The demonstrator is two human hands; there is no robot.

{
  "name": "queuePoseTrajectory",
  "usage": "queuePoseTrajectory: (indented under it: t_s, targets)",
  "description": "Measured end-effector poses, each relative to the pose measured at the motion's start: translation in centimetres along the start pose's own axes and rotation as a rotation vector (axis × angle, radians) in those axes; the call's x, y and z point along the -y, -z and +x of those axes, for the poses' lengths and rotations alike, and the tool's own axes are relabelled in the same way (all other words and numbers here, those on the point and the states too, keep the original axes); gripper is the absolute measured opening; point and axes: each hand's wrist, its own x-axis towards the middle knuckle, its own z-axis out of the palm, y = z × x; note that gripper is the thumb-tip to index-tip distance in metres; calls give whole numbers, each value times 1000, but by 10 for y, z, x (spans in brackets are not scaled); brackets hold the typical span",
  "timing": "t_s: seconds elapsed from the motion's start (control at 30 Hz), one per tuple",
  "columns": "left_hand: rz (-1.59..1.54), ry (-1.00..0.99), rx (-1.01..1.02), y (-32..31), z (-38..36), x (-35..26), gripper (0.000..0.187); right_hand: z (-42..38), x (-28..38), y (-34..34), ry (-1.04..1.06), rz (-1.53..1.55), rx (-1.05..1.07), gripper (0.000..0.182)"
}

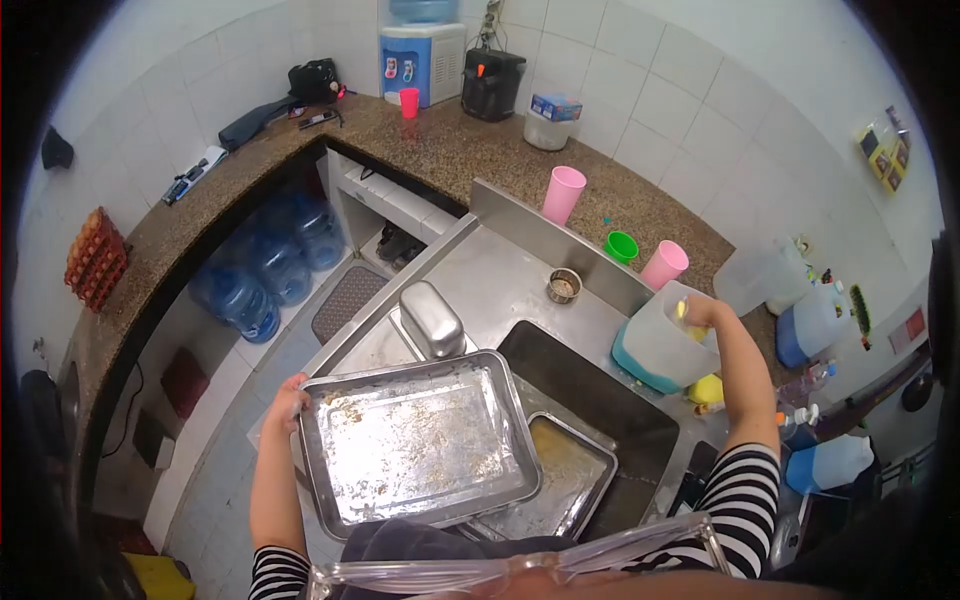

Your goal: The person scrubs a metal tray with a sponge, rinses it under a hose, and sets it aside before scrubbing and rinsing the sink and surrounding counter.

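Observation:
My left hand (289, 403) grips the left rim of a rectangular metal baking tray (415, 440), tilted over the sink's near left side. Brownish residue and worn patches mark the tray. My right hand (704, 312) reaches into the top of a translucent plastic container (660, 340) with blue-green liquid at its bottom. Between those fingers shows a yellow sponge (682, 310), partly hidden by the container wall. A second metal tray (570, 465) lies in the sink basin (610, 395), partly under the first. An upturned deep metal pan (432, 318) rests on the drainboard.
A metal strainer (564, 286) sits behind the basin. Pink cups (565, 195) and a green cup (620, 247) stand on the granite counter. Bottles of blue liquid (815, 325) are at right. Large water jugs (240, 300) stand below the left counter, with an egg-carton stack (96, 258) above.

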Motion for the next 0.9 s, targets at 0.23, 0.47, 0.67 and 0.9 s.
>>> queuePoseTrajectory:
  t_s: [0.23,0.47,0.67,0.9]
  targets:
    - [92,-21,83,-14,23,-1,25,-150,97,42,92,281,-667,24]
    - [36,-33,197,-25,71,14,23,-168,233,-68,29,511,-725,21]
    - [146,-104,186,-33,58,-8,24,-167,328,-138,236,1335,-129,31]
    - [264,-150,296,-17,62,-9,29,-124,417,-183,222,591,-57,40]
